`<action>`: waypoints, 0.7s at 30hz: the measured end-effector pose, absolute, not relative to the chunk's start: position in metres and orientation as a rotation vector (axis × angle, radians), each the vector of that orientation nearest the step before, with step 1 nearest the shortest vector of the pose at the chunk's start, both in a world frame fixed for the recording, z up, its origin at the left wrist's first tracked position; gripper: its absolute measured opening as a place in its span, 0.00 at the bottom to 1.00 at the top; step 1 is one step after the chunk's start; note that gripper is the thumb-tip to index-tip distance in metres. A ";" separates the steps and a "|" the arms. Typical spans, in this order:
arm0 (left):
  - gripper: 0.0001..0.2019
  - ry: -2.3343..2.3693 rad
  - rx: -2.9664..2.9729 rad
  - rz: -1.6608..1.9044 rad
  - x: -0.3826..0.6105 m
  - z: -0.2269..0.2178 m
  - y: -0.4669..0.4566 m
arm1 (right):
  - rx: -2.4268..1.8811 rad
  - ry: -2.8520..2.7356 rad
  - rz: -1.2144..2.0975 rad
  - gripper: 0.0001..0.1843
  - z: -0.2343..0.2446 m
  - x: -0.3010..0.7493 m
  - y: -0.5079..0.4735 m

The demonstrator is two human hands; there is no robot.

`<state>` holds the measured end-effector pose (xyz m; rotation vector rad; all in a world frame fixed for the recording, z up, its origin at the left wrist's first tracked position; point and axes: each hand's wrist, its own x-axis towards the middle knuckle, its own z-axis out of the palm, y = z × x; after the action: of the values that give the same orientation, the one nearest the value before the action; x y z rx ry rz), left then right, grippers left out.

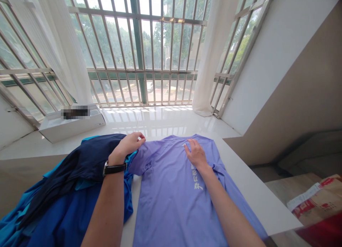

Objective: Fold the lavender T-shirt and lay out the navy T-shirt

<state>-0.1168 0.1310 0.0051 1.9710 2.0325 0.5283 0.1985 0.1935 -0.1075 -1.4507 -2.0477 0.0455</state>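
Note:
A light purple shirt (168, 197) lies spread on the white sill, its neckline toward the window and pale printed characters down one side. At its left sleeve, my left hand (130, 144), with a black-strapped watch at the wrist, has thumb and fingers closed on the fabric's upper edge. My right hand (196, 153) rests on the upper right of the shirt with fingers spread, covering part of the print. Left of the shirt is a heap of dark navy and blue clothes (77, 165), partly behind my left forearm.
A white box (72, 124) with a blurred-out dark item on top stands at the back left of the sill (157, 122). White curtains (208, 62) hang before the barred window (149, 54). Low on the right is a brown paper bag (317, 199) with red print.

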 end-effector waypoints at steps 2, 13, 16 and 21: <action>0.14 1.936 1.923 0.692 -0.109 0.010 0.130 | -1.441 -2.051 0.048 0.21 -0.108 0.198 0.193; 0.16 1.585 1.710 0.667 -0.086 0.011 0.128 | -1.481 -2.047 0.112 0.19 -0.109 0.198 0.190; 0.15 1.537 1.798 0.487 -0.087 0.012 0.127 | -1.482 -2.060 0.128 0.19 -0.108 0.197 0.188; 0.24 1.392 1.849 0.479 -0.082 0.006 0.130 | -1.497 -2.042 0.194 0.18 -0.103 0.194 0.185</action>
<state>-0.0821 0.1301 0.0057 1.8489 1.3916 0.4787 0.1938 0.1850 -0.1034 -1.4965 -2.0417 0.1942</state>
